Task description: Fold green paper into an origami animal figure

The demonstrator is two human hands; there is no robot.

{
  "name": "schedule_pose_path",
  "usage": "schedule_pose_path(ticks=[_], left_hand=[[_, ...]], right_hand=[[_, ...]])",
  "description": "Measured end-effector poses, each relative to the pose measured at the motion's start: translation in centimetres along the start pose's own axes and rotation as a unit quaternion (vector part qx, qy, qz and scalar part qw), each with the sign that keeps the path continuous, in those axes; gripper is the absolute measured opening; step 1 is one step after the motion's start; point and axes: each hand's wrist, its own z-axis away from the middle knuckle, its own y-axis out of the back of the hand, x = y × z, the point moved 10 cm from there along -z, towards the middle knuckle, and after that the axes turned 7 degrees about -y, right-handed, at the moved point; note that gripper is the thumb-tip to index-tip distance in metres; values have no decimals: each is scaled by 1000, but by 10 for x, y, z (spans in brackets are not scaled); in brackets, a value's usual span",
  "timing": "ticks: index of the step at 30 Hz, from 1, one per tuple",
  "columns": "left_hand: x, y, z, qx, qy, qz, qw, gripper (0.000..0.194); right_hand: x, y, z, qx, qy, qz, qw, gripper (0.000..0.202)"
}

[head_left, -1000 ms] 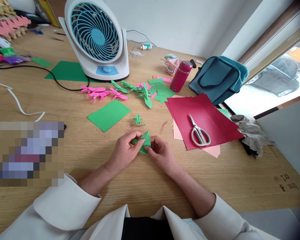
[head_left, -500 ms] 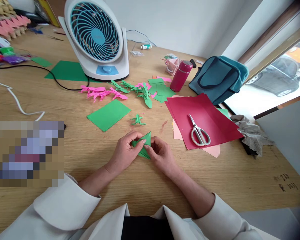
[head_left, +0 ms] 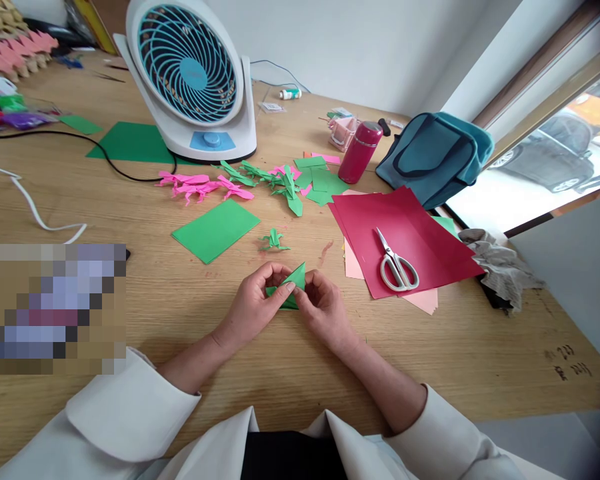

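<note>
At table centre, I see both hands closed on the green paper piece [head_left: 291, 288]: left hand [head_left: 258, 303] and right hand [head_left: 324, 308] now pinch closer together (fold tightening).

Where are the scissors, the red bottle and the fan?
scissors [head_left: 397, 264], head view, on the white handles.
red bottle [head_left: 357, 155], head view, middle of its body.
fan [head_left: 193, 67], head view, centre of its blue grille.

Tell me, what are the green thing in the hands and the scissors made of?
The green piece looks like thin matte paper: it holds sharp creases and a pointed tip. The scissors seem to have shiny metal blades and pale, smooth handles, probably plastic.
</note>
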Motion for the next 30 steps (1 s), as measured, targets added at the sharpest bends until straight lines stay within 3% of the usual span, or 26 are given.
schedule_pose_path(ticks=[7, 10, 14, 17, 21, 25, 30], left_hand=[[-19, -20, 5, -43, 99, 239, 965, 28], [-17, -22, 5, -50, 92, 205, 973, 26], [-16, -12, 5, -14, 84, 99, 991, 19], [-17, -8, 6, -1, 82, 78, 994, 17], [-21, -4, 3, 18, 95, 148, 984, 20], [-26, -3, 1, 33, 145, 270, 951, 32], [-21, -1, -1, 15, 145, 275, 950, 33]], right_hand=[[0, 2, 0, 4, 8, -31, 999, 19], [-1, 4, 0, 17, 9, -28, 999, 18], [0, 6, -1, 32, 14, -22, 999, 18], [1, 4, -1, 25, 16, -20, 999, 18], [-5, 1, 1, -3, 26, -25, 999, 20], [-15, -3, 4, -37, 40, -21, 998, 20], [-25, 10, 2, -9, 73, -17, 997, 13]])
